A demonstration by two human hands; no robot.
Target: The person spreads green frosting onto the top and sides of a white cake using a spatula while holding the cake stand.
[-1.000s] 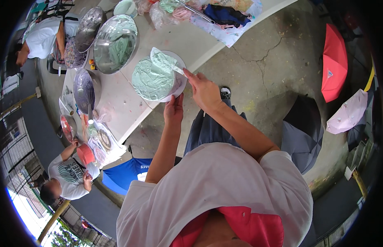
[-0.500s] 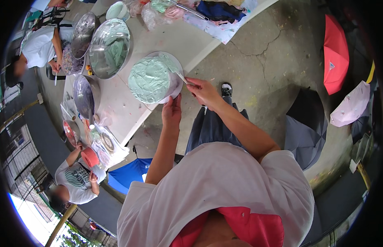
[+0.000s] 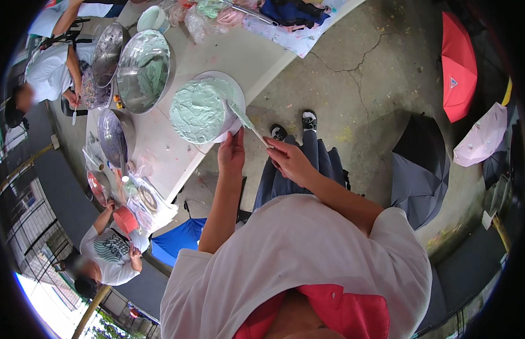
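A round cake covered in pale green frosting sits on a white round cake board near the table's edge. Frosting lies thick and uneven on its top, and the side toward my right hand looks paler. My left hand grips the near rim of the board, fingertips partly hidden there. In my right hand is the handle of an icing spatula. Its blade, smeared with green frosting, stands against or close beside the cake's right side; I cannot tell if they touch.
A steel bowl of green frosting, a bowl with purple residue and plastic bags share the table. Two co-workers, one with a red cake, are at the left. Open umbrellas stand on the floor at the right.
My right hand has come nearer to me and the spatula now tilts more outward from the cake's side, showing more green on its blade. My left hand stays at the board.
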